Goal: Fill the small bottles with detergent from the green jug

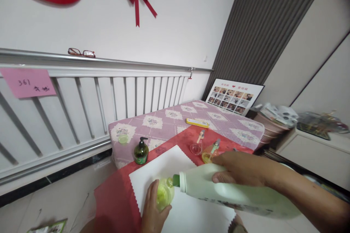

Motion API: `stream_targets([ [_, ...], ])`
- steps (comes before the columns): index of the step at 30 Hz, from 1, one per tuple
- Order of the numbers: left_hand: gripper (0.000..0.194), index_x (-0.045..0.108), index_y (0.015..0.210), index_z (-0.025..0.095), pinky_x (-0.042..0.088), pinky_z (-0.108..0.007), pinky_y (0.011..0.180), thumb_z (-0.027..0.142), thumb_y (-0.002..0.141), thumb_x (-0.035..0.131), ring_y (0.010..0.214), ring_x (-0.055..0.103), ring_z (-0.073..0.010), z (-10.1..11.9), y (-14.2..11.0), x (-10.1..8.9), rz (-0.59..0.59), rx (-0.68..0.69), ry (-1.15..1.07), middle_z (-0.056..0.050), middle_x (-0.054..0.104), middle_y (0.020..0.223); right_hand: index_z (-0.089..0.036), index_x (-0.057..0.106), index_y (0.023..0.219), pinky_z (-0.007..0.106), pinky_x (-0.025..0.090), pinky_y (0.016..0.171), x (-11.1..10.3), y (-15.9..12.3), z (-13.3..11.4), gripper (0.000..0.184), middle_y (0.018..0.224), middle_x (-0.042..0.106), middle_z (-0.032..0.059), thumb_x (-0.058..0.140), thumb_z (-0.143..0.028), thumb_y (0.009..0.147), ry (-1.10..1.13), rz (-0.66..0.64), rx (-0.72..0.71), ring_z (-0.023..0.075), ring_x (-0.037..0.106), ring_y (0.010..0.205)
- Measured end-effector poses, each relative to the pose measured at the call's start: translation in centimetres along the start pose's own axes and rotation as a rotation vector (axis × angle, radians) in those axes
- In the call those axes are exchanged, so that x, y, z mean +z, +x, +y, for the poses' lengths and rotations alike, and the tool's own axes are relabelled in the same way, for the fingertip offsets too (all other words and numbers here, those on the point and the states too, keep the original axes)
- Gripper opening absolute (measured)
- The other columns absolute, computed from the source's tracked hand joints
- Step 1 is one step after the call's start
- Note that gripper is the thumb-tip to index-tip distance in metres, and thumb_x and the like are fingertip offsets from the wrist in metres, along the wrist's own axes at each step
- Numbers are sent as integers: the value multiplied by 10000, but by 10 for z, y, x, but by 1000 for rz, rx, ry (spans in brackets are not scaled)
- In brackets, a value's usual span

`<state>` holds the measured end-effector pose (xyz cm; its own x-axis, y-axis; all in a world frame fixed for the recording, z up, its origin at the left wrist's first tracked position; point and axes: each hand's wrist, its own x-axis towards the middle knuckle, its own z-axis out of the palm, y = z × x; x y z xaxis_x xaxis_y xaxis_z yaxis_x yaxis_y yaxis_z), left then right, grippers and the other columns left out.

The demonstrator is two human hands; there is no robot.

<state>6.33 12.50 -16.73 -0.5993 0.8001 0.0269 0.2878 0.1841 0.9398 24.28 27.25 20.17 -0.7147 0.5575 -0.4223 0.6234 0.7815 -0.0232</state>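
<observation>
Head view: your left hand (153, 204) wrapped round small clear bottle (164, 197) with yellow-green liquid, over white mat (188, 213); your right hand (236, 169) clamped on big pale-green bottle (201, 184), tipped almost level, its green spout (176, 180) right at small clear bottle's mouth; dark green pump bottle (141, 153) beside mat, two flasks (195, 148) beyond it on red cloth (113, 194), yellow case (197, 122) farther back on desk (161, 121)
</observation>
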Motion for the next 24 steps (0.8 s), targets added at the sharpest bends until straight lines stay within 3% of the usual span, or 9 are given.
stream_targets([
  [8,862,379,1476,131,268,-367,1256,251,669,658,1516,289,-272,1,1,2,3,-4,3,-143,379,1600,-236,630,908,398,464,753,-3,-2,-4,347,1024,732,115,515,-562,872,28,-53,-17,349,674,964],
  [14,848,394,1457,199,246,-374,1264,231,659,677,1508,305,-252,1,0,1,17,-17,-51,-98,411,1587,-230,616,906,406,473,761,-2,-3,-5,359,1031,727,122,510,-571,871,28,-62,-12,351,673,963],
  [20,890,383,1470,131,247,-382,1261,256,644,692,1515,288,-285,1,2,1,-12,-29,-14,-150,371,1604,-229,630,937,438,480,800,-4,-1,-5,365,1067,722,131,513,-567,864,20,-68,5,365,667,998],
  [24,860,375,1475,170,273,-374,1251,227,667,663,1514,294,-267,1,1,2,8,-4,3,-135,361,1613,-230,628,926,445,485,804,-5,-2,-5,366,1056,721,128,512,-571,863,18,-64,-2,364,668,992],
])
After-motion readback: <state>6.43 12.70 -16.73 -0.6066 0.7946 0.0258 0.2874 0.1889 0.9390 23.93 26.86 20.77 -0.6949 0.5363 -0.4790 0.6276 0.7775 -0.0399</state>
